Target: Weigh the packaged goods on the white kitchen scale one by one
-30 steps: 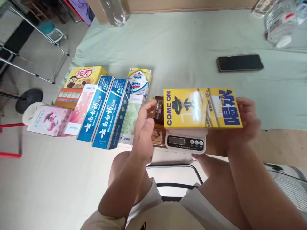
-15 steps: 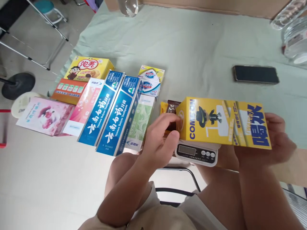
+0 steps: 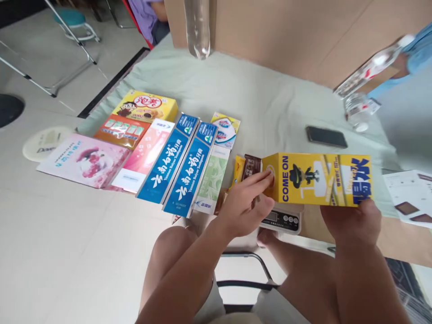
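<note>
A yellow box (image 3: 326, 180) with a cartoon figure in a black hat lies lengthwise across my view, above a small white digital scale (image 3: 285, 221) that it partly hides. My right hand (image 3: 353, 222) grips its right end from below, thumb at the lower corner. At the opposite end, my left hand (image 3: 245, 204) has its fingers stretched against the end face, thumb apart from them. Behind that hand lie a brown-wrapped snack (image 3: 252, 165) and a yellow packet (image 3: 238, 170), both partly covered. I cannot tell whether the box touches the scale.
Left of my hands lie two blue toothpaste boxes (image 3: 189, 173), a green box (image 3: 212, 180), a soap box (image 3: 227, 128) and several other cartons. A phone (image 3: 326, 136) and clear bottles (image 3: 361, 110) are farther back. Cardboard (image 3: 270, 40) borders the cloth-covered table (image 3: 270, 96).
My right hand has shifted from behind the box's right end to beneath it. My left fingers now press farther onto the left end. The camera view has tilted.
</note>
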Demonstrator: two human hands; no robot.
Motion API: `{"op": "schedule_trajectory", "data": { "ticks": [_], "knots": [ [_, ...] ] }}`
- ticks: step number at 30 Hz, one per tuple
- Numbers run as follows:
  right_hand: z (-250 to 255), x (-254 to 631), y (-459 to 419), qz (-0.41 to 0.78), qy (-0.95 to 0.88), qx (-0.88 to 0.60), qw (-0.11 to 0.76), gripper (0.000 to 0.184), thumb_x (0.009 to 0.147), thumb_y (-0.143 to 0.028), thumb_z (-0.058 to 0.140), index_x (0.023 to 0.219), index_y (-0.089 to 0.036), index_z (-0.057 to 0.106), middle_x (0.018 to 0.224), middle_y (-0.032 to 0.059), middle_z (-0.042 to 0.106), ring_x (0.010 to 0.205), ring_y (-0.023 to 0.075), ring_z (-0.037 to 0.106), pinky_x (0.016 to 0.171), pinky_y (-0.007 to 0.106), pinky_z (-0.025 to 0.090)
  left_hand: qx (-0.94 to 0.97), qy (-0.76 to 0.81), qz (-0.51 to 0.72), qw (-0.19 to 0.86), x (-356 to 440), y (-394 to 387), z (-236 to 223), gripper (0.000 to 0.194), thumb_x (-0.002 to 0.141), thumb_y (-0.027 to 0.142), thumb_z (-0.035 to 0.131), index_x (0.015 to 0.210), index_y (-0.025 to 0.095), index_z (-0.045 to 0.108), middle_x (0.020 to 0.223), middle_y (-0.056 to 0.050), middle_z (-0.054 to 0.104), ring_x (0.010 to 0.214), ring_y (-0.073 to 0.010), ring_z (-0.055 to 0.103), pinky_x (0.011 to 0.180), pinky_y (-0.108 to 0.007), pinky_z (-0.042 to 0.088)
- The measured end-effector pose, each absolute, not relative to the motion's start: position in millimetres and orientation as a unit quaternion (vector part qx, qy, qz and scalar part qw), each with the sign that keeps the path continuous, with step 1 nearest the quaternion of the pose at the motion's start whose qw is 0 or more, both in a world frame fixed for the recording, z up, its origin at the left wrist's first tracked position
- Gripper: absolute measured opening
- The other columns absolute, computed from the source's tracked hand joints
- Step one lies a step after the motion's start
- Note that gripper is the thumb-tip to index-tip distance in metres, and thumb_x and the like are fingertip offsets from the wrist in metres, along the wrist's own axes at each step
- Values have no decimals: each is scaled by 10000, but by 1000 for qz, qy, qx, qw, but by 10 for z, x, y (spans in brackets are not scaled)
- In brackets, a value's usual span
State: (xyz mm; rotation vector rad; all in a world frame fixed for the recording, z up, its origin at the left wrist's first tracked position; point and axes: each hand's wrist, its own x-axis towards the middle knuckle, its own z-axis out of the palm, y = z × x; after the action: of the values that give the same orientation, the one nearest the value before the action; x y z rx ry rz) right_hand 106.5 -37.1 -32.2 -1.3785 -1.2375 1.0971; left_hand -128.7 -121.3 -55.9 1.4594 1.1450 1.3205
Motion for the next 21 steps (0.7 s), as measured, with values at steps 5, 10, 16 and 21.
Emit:
{"op": "schedule_trajectory", "data": {
  "ticks": [5,10,16,21],
  "knots": [
    [50,720,-59,478,-509,-460,548,260,700,-450,608,910,-494,755,1167,-41,802,1377,368,665,1167,673,523,590,428,524,440,-1343,-1273,-460,815,1042,648,415,1653,108,416,1769,-145,331,1672,-298,303,1373,-471,311],
    [21,349,733,522,-548,-378,533,305,604,-469,607,859,-319,680,1136,13,790,1352,355,664,1063,542,606,549,508,547,376,-1252,-1321,-378,430,963,439,533,1252,165,696,1283,-140,763,1229,-271,709,1074,-410,571],
    [-269,-16,1544,577,-561,-444,392,402,538,-490,557,880,-295,634,1111,15,807,1281,312,671,1022,497,604,583,526,477,395,-1198,-1266,-409,251,938,382,512,795,213,631,695,-11,649,683,-173,613,657,-319,428],
    [-318,-275,1823,573,-561,-489,342,253,761,-411,517,865,-259,690,1106,32,816,1247,218,696,1080,462,545,583,508,471,424,-1225,-1210,-413,286,935,425,527,759,218,617,633,-14,609,627,-187,571,637,-338,406]
  ]
}}
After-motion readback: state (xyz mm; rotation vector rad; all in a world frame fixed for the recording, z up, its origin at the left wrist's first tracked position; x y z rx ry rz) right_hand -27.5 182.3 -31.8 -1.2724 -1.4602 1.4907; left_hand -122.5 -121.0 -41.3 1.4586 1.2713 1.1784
